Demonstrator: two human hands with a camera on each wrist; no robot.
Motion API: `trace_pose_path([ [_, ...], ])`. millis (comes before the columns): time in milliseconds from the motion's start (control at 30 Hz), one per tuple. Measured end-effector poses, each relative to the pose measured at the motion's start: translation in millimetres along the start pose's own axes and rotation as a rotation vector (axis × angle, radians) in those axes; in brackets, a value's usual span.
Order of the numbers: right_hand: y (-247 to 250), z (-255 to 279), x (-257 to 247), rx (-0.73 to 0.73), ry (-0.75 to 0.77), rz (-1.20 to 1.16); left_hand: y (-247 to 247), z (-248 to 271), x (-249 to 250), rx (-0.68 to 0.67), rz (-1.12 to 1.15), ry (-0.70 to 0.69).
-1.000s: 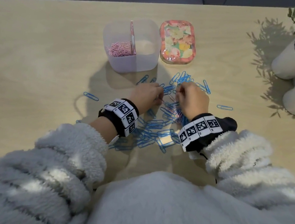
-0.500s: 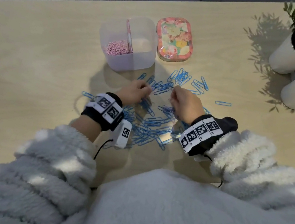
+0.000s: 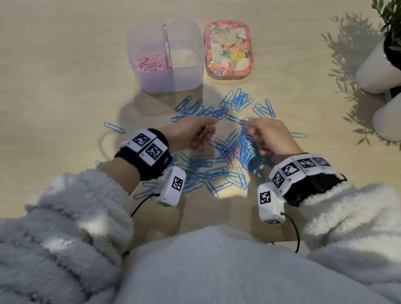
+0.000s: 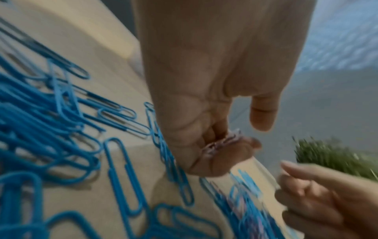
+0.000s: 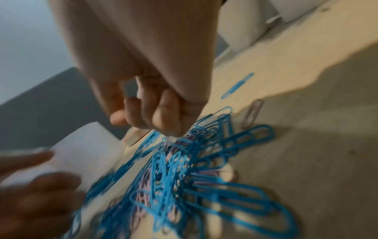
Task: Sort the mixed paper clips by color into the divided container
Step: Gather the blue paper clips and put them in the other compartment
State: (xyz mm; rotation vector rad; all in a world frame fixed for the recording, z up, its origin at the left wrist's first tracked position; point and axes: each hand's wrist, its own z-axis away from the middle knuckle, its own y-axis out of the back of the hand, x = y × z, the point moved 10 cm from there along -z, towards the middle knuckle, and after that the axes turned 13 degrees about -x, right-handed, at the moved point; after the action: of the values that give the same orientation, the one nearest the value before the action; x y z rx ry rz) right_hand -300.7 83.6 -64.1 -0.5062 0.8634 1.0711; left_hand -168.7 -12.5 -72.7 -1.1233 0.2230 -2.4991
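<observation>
Blue paper clips (image 3: 207, 169) lie scattered on the wooden table, with a few pink ones among them. My left hand (image 3: 204, 132) hovers above the pile, fingers curled round a few small pink clips (image 4: 222, 143). To its right, my right hand (image 3: 252, 133) pinches a hanging tangle of blue and pink clips (image 3: 242, 150), which in the right wrist view dangles (image 5: 174, 161) below the curled fingers (image 5: 163, 113). The translucent divided container (image 3: 179, 81) stands beyond the pile. Pink clips (image 3: 151, 61) fill its left compartment; its right compartment looks bare.
A floral tin (image 3: 229, 49) sits just right of the container. Two white pots with green plants (image 3: 393, 116) stand at the table's right end. One blue clip (image 3: 114, 128) lies apart on the left. The near table edge is under my sleeves.
Both hands have lifted off the pile and turned inward. The right hand has raised a tangle of clips from the table. The left hand now shows pink clips in its fingers.
</observation>
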Motion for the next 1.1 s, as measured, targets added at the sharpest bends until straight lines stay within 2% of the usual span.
trace_pose_path([
  [67,-22,4,-18,-0.069,0.141,0.456,3,-3,11,0.112,-0.389,-0.053],
  [133,-43,10,-18,-0.130,0.168,0.826,2,-4,23,0.227,-0.736,-0.113],
  [200,-47,14,-16,-0.117,0.158,0.993,0,-2,29,0.304,-0.969,-0.115],
  [267,-41,17,-16,-0.096,0.171,0.998,-1,-1,29,0.308,-1.097,-0.097],
  [433,5,22,-12,0.026,0.171,0.827,21,11,24,0.312,-1.105,-0.071],
  [600,27,27,-16,0.210,0.114,0.843,9,13,37,0.317,-1.129,-0.177],
  [733,-16,26,-20,0.090,0.116,0.954,-24,-3,41,0.251,-1.254,-0.188],
  [933,-35,11,-9,-0.011,-0.062,0.957,-25,-7,32,0.215,-1.351,-0.096],
  [1100,-49,7,0,-0.097,-0.094,0.957,-4,8,33,0.252,-1.082,-0.107],
])
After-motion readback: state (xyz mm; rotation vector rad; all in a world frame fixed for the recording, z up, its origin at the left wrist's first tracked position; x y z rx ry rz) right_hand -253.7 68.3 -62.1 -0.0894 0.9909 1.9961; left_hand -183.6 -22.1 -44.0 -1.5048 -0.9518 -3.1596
